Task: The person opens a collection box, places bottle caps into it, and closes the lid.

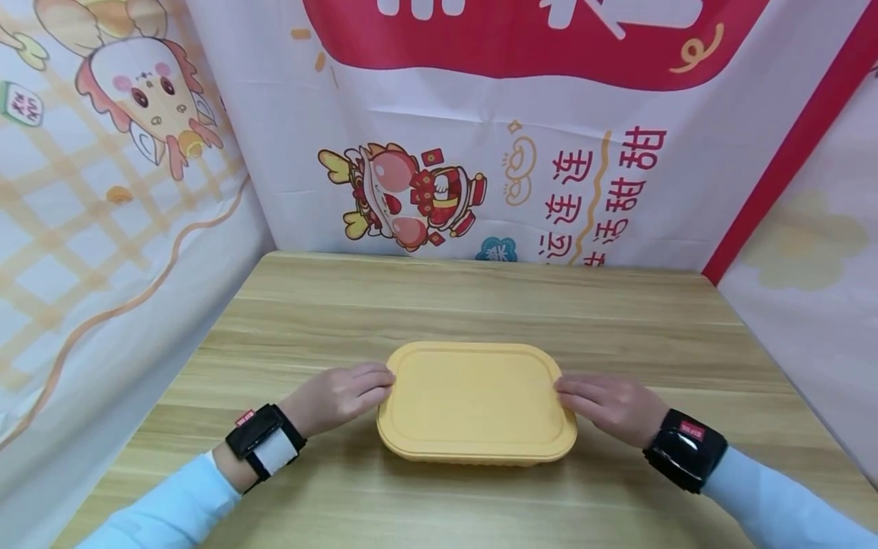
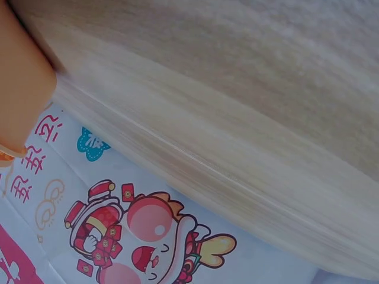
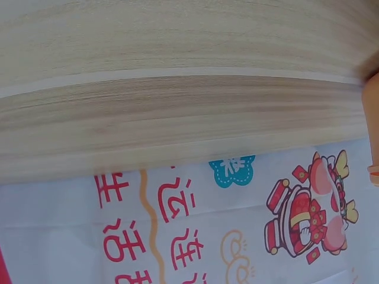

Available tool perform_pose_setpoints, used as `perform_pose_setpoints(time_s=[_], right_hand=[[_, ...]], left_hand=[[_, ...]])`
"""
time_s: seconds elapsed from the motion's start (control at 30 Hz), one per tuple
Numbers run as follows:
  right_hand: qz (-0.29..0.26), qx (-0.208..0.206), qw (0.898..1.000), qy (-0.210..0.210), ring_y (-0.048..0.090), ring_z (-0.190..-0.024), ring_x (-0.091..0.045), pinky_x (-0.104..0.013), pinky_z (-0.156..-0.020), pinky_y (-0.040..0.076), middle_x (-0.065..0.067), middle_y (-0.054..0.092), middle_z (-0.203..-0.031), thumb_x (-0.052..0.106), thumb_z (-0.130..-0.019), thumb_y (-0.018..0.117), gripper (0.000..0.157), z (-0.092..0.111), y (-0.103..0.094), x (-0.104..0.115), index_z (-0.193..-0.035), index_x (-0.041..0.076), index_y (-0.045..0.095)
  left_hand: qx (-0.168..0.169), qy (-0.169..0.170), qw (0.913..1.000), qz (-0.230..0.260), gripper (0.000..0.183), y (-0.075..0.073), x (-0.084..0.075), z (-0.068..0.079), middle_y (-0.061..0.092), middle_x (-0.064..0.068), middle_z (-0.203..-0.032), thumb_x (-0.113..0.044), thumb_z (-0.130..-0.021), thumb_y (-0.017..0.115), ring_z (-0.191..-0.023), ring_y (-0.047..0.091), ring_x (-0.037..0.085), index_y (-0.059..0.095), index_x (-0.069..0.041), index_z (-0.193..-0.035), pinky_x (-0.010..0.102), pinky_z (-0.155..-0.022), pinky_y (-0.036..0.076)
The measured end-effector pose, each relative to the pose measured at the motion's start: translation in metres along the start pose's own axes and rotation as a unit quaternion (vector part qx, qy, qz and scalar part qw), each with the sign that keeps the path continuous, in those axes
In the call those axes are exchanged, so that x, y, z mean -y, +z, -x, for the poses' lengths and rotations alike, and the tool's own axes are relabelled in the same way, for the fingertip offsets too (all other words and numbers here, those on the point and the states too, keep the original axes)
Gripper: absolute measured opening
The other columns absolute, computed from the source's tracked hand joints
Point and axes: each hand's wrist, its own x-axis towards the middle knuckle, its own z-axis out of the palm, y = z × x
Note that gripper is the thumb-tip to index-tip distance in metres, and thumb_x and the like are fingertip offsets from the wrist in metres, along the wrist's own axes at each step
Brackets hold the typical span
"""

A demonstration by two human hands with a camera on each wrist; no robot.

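Note:
A yellow lidded plastic food container (image 1: 476, 400) sits on the wooden table (image 1: 480, 301), its lid on top. It is a rounded rectangle, wider than deep. The left hand (image 1: 339, 395) grips the container's left rim, fingertips over the lid's edge. At the opposite rim, the right hand (image 1: 613, 404) holds on the same way. Both thumbs are hard to make out. In the left wrist view, part of the container's side (image 2: 23, 83) shows at the left edge. Only a sliver of the container (image 3: 373, 118) enters the right wrist view. What is inside is hidden.
Behind the table hangs a white printed cloth (image 1: 274, 168) with a cartoon dragon and red lettering. Another patterned cloth (image 1: 103, 191) borders the left side, and a pale one (image 1: 809, 252) the right. Black bands (image 1: 686, 450) circle both wrists over or beside light blue sleeves (image 1: 171, 503).

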Motion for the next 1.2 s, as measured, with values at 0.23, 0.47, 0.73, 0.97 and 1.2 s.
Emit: perform_pose_setpoints(time_s=[0.23, 0.47, 0.73, 0.97, 1.2], right_hand=[[0.029, 0.000, 0.999, -0.016, 0.070, -0.090, -0.023, -0.035, -0.071, 0.057, -0.013, 0.071, -0.104, 0.004, -0.107, 0.021, 0.046, -0.0045, 0.0035, 0.0022, -0.100, 0.002, 0.067], [0.035, 0.001, 0.999, -0.021, 0.070, -0.090, -0.023, -0.036, -0.070, 0.057, -0.013, 0.071, -0.104, 0.002, -0.106, 0.020, 0.046, -0.0067, 0.0036, 0.0031, -0.100, 0.002, 0.066], [0.033, 0.015, 0.999, -0.012, 0.070, -0.090, -0.023, -0.036, -0.070, 0.057, -0.012, 0.071, -0.103, 0.003, -0.107, 0.017, 0.050, -0.0066, 0.0047, 0.0025, -0.099, 0.003, 0.066], [0.028, 0.014, 0.999, -0.013, 0.070, -0.090, -0.023, -0.035, -0.070, 0.057, -0.012, 0.071, -0.103, 0.003, -0.107, 0.017, 0.049, -0.0061, 0.0055, 0.0020, -0.099, 0.003, 0.066], [0.015, 0.006, 1.000, -0.003, 0.070, -0.089, -0.022, -0.034, -0.070, 0.057, -0.011, 0.071, -0.103, 0.005, -0.107, 0.018, 0.049, -0.0043, 0.0082, 0.0011, -0.099, 0.003, 0.066]], left_hand=[[0.024, 0.018, 0.9992, -0.028, 0.038, -0.0027, 0.0014, 0.0005, 0.068, 0.012, -0.103, 0.002, -0.105, 0.028, -0.097, 0.066, 0.022, 0.064, 0.000, -0.095, 0.030, -0.087, 0.052], [0.041, 0.037, 0.9971, -0.052, 0.037, -0.0066, 0.0017, -0.0022, 0.068, 0.012, -0.102, 0.003, -0.104, 0.029, -0.096, 0.065, 0.021, 0.065, 0.000, -0.095, 0.029, -0.085, 0.053], [0.060, 0.064, 0.9913, -0.098, 0.039, -0.0062, 0.0045, -0.0040, 0.068, 0.009, -0.097, 0.005, -0.104, 0.026, -0.091, 0.064, 0.018, 0.063, -0.002, -0.093, 0.026, -0.081, 0.054], [0.084, 0.068, 0.9883, -0.108, 0.043, -0.0065, 0.0041, -0.0072, 0.067, 0.007, -0.095, 0.004, -0.105, 0.023, -0.088, 0.063, 0.017, 0.063, -0.003, -0.093, 0.023, -0.077, 0.054], [0.087, 0.065, 0.9883, -0.107, 0.041, -0.0062, 0.0038, -0.0085, 0.066, 0.006, -0.093, 0.004, -0.105, 0.022, -0.086, 0.062, 0.017, 0.060, -0.003, -0.092, 0.024, -0.075, 0.055]])
